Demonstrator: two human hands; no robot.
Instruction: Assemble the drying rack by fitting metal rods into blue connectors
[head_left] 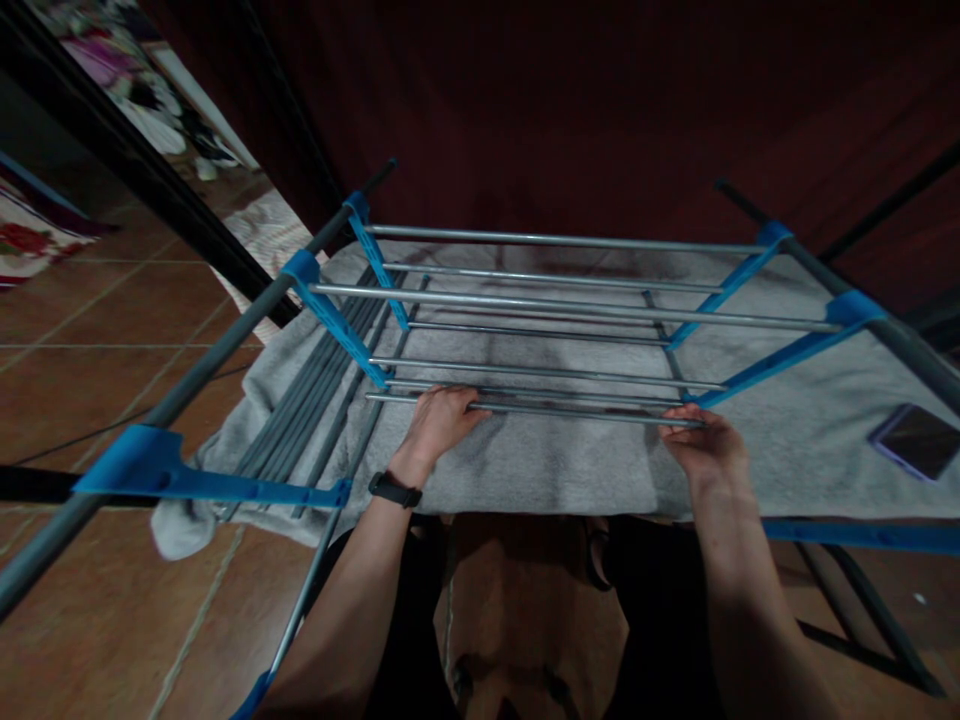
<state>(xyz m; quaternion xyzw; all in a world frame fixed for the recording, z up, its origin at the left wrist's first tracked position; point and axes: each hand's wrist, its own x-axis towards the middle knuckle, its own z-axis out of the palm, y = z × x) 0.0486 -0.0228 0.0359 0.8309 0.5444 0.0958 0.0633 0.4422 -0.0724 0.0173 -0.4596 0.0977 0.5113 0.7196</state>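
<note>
While my left hand (441, 415) and right hand (701, 440) both clasp the nearest steel rod (570, 410) of the rack above the grey towel (525, 470), I keep it level, pressing its ends squarely toward the blue brackets (337, 330).

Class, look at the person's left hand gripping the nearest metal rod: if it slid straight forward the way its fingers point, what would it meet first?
Probably the next silver rod just beyond the gripped rod; the left hand points across them, though depth is unclear.
</note>
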